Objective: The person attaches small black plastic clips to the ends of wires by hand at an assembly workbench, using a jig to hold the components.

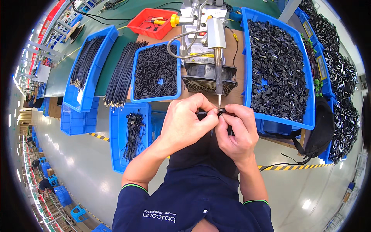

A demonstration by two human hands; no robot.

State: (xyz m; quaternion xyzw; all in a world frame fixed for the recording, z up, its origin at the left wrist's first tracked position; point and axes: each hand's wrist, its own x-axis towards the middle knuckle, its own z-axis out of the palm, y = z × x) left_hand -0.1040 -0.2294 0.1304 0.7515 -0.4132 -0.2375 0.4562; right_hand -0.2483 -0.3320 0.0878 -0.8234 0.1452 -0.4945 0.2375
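Observation:
My left hand [189, 120] is closed in a pinch just beneath the tip of a mounted soldering iron [219, 77]. A thin dark piece shows by its fingers, mostly hidden. Opposite it, my right hand [239, 133] pinches with thumb and forefinger, and the fingertips of both hands nearly meet under the tip. Whatever small dark part lies between them is too covered to name. Behind the iron stands a black fan [208, 77]. A blue bin [156, 72] of small black tubes is beyond my left hand; a larger blue bin [276, 69] of black plastic parts is beyond my right.
Bundled black cables [123, 75] lie at the left, beside a blue tray [92, 69] of more cables. Below them hangs a blue bin [116, 143] with loose cables. A red tray [152, 23] sits at the back. A black bag [321, 125] hangs at the right.

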